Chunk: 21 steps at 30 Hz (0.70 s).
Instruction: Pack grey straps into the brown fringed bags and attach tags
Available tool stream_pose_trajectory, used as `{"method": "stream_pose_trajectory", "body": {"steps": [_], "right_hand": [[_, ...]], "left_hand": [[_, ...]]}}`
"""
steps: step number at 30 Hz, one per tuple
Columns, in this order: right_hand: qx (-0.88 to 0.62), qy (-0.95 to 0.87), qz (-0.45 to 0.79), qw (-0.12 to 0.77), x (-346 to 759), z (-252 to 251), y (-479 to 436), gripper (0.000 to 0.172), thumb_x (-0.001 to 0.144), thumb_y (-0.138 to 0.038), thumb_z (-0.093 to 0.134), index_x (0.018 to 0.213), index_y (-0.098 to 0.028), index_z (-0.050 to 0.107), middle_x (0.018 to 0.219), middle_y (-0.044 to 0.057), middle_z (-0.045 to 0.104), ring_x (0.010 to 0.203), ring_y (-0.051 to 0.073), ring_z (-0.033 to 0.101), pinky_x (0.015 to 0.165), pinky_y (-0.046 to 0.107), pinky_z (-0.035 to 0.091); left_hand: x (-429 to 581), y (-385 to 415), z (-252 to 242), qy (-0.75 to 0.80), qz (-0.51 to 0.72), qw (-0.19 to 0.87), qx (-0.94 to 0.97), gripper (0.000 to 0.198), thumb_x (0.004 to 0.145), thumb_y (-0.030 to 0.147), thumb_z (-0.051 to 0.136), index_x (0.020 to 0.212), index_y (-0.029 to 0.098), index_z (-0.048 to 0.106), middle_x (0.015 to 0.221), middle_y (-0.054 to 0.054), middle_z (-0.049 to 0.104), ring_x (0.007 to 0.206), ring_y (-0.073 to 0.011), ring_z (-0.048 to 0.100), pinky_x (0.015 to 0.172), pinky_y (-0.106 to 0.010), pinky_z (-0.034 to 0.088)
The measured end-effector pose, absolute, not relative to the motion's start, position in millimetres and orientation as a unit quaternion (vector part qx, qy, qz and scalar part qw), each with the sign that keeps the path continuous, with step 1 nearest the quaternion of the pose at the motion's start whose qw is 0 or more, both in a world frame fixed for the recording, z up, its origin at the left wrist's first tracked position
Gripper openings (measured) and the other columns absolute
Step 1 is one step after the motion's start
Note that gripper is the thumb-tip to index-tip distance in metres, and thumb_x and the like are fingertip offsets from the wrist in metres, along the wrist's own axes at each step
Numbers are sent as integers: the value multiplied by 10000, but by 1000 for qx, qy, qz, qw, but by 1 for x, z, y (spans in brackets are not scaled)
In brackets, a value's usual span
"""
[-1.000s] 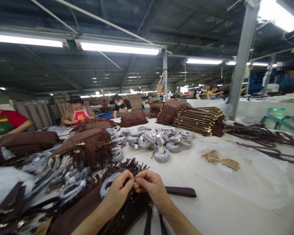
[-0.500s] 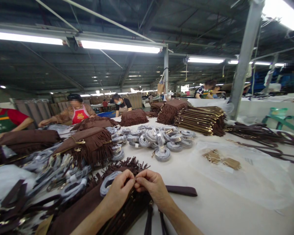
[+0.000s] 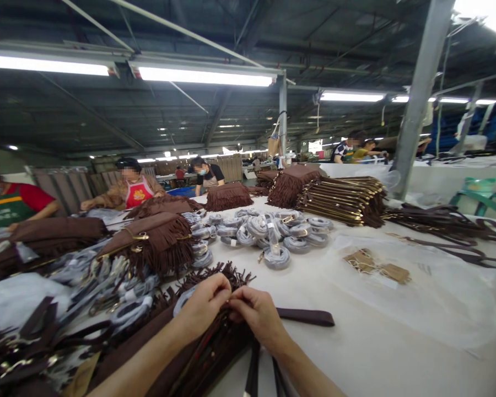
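Both hands meet over a dark brown fringed bag point(image 3: 149, 344) lying in front of me. My left hand point(image 3: 209, 303) is closed in a pinch, its fingertips close to those of my right hand point(image 3: 256, 311), which is pinched too. Whatever lies between the fingertips is too small to make out. Just behind my left wrist a grey wrapped strap coil point(image 3: 184, 300) rests on the bag. A brown wrist strap point(image 3: 308, 316) sticks out to the right of my right hand, and dark straps point(image 3: 252, 366) hang below it.
Grey wrapped coils point(image 3: 268, 231) lie mid-table. Fringed bags point(image 3: 149, 237) and metal-edged bags point(image 3: 343, 198) are stacked behind. Right are brown tags point(image 3: 359, 259) on a plastic sheet point(image 3: 438, 298) and loose straps point(image 3: 442, 223). Several people work beyond, one in a red apron point(image 3: 139, 192).
My left hand has risen slightly and tilted, covering more of the grey coil. Both hands remain close together over the bag. The view has shifted a little.
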State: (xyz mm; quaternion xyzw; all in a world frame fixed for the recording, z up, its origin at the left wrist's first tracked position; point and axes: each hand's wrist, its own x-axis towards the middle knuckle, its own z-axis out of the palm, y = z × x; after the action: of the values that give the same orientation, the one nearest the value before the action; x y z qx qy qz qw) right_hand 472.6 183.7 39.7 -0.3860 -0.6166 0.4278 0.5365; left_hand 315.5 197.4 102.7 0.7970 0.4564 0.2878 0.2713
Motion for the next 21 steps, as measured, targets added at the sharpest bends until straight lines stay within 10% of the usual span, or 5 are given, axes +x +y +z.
{"method": "stream_pose_trajectory", "body": {"steps": [5,14,21], "right_hand": [[-388,-626,438,515,481,43,188,223,772,-385,588,772,-177,670,549,-8,640,489,138,604,492,230,499],[-403,-572,401,592,492,53,187,302,785,-445,572,870,-170,665,588,-8,600,546,152,567,486,243,477],[-294,-642,439,555,501,72,172,672,730,-376,721,1345,-210,507,1189,63,633,591,89,489,582,245,430]], "left_hand": [[265,215,115,578,176,125,787,191,826,319,426,865,204,574,992,-73,618,996,-242,552,901,-327,405],[247,210,94,669,98,102,730,134,649,96,493,714,202,445,674,18,536,703,-184,549,563,-251,328],[301,167,170,545,189,-4,817,146,714,126,481,794,225,408,724,38,523,685,-152,493,611,-256,327]]}}
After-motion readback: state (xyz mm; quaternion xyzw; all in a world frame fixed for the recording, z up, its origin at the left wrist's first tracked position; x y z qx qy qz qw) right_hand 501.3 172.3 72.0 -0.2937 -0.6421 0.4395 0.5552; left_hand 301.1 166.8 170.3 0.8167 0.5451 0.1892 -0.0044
